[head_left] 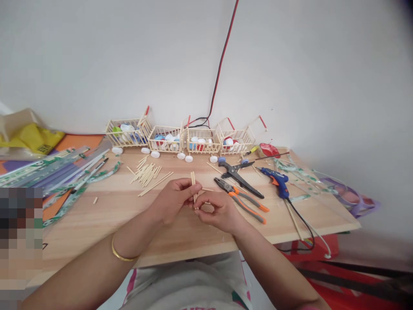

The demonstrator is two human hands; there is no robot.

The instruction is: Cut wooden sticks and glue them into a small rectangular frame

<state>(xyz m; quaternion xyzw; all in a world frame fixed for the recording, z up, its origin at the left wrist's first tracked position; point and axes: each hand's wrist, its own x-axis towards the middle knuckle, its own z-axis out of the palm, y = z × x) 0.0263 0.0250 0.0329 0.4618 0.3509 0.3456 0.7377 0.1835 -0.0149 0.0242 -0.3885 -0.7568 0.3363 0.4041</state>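
Note:
My left hand (174,200) and my right hand (217,213) meet over the middle of the wooden board (106,211). Both pinch a small bundle of short wooden sticks (193,180) held upright between the fingertips. The left hand grips the sticks from the left side, the right from below and the right. A gold bangle (120,254) is on my left wrist. A loose pile of the same sticks (146,173) lies on the board just behind and left of my hands.
Several stick-built carts (180,138) filled with bottle caps line the board's far edge. Scissors (237,172), orange-handled pliers (243,198) and a blue glue gun (276,181) lie to the right. Packs of long sticks (54,170) lie at the left.

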